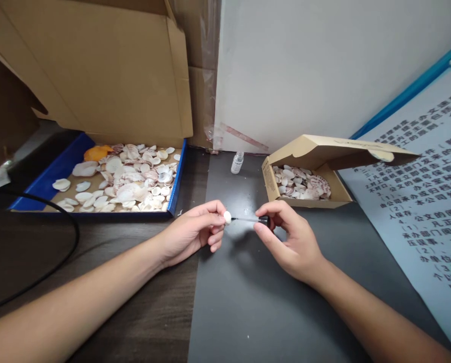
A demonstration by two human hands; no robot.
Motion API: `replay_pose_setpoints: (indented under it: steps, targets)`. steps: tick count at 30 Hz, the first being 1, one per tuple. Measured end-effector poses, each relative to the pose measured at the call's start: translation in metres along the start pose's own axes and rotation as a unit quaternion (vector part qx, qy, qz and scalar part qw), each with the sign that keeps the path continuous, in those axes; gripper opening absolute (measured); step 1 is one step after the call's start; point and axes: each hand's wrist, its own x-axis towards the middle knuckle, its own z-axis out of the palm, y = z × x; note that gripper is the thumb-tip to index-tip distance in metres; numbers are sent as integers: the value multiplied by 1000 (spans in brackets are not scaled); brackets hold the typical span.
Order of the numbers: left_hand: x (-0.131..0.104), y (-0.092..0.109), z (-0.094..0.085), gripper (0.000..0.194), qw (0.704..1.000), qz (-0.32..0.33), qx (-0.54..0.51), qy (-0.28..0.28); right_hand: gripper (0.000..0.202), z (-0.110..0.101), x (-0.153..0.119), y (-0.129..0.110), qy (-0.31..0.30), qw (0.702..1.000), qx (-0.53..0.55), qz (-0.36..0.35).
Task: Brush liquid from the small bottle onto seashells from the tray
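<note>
My left hand (197,229) pinches a small white shell (227,217) between thumb and forefinger, above the dark grey mat. To its right, my right hand (291,239) has its fingers round the black cap of a thin brush (248,219). The brush lies level, and its tip meets or nearly meets the shell. Beyond the hands a small clear bottle (237,163) with a white label stands upright without a cap.
An open blue box (179,176) with many shells and an orange one is at the left. A small cardboard box (271,180) of shells sits at the right. A black cable (76,234) curves along the left; a printed sheet (407,222) is at the right.
</note>
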Motion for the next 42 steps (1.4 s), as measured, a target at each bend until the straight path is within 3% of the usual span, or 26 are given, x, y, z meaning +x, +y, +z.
replay_pose_setpoints:
  steps: [28,42]
  targets:
    - [-1,1,1,6,1000,-2,-2,9,8,0,2,2,-19,1000,9,22]
    - [-2,1,2,5,1000,-3,-4,11,8,-3,2,-1,18,1000,-15,15]
